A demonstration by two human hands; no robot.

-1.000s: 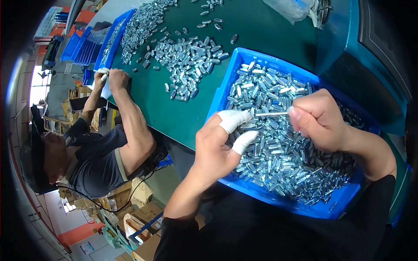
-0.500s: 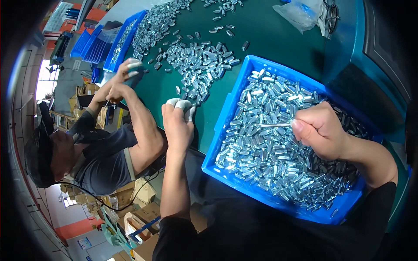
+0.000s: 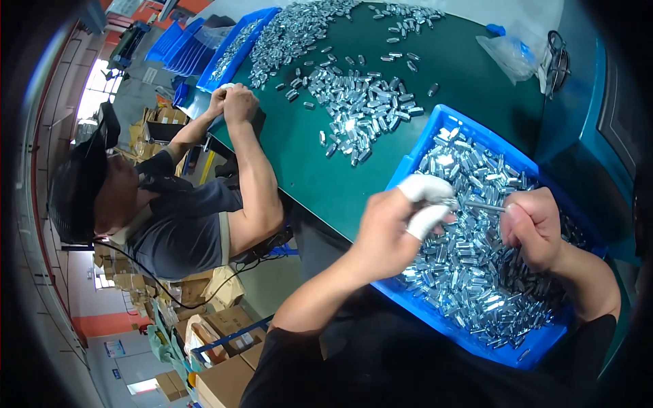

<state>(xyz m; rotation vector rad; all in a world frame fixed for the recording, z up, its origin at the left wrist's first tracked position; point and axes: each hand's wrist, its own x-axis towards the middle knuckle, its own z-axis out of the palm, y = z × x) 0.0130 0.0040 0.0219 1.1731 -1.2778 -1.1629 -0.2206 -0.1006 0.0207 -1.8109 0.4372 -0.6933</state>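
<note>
While a bag (image 3: 510,60) lies beyond, hands (image 3: 394,231) hide pieces (image 3: 469,265).

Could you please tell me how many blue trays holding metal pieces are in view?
2: the near tray, right of centre, and the far tray, at upper left; some may be hidden.

At four o'clock we see silver metal pieces (image 3: 469,258) and a bright blue bin (image 3: 544,342); at three, white finger coverings (image 3: 425,187) and a silver-grey rod (image 3: 486,207); at twelve, a green tabletop (image 3: 326,180); at nine, a dark shirt (image 3: 183,234), tan-trimmed.
</note>
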